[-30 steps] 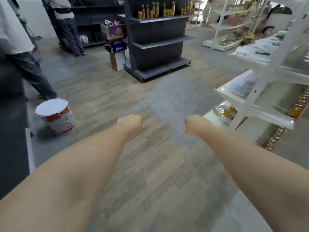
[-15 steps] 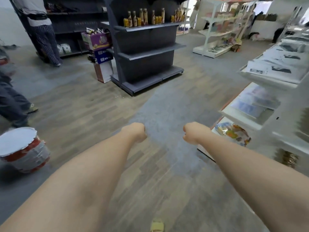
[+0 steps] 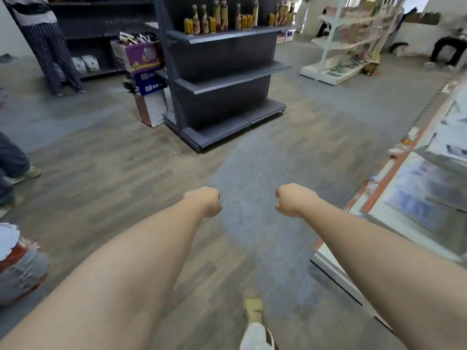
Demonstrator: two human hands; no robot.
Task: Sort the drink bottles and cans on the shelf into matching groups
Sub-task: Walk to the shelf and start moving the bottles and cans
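Both hands empty, fingers clenched into fists: left hand (image 3: 205, 201), right hand (image 3: 290, 199), held out over the floor. Drink bottles and cans (image 3: 222, 16) sit mixed on the dark shelf (image 3: 227, 34), far centre. Risk: bucket (image 3: 20, 269) near left and white shelving (image 3: 379, 223) near right could catch a foot.

Legible text: none. Bottles and cans (image 3: 222, 17) on top tier of dark shelf (image 3: 227, 36): labels yellow and brown, wording too small to read. Purple carton (image 3: 137, 55): printed picture on its side, lettering blurred. Blue carton (image 3: 149, 82) beneath: white label patches, unreadable. Papers (image 3: 427, 198) on white shelving at right: print smeared.
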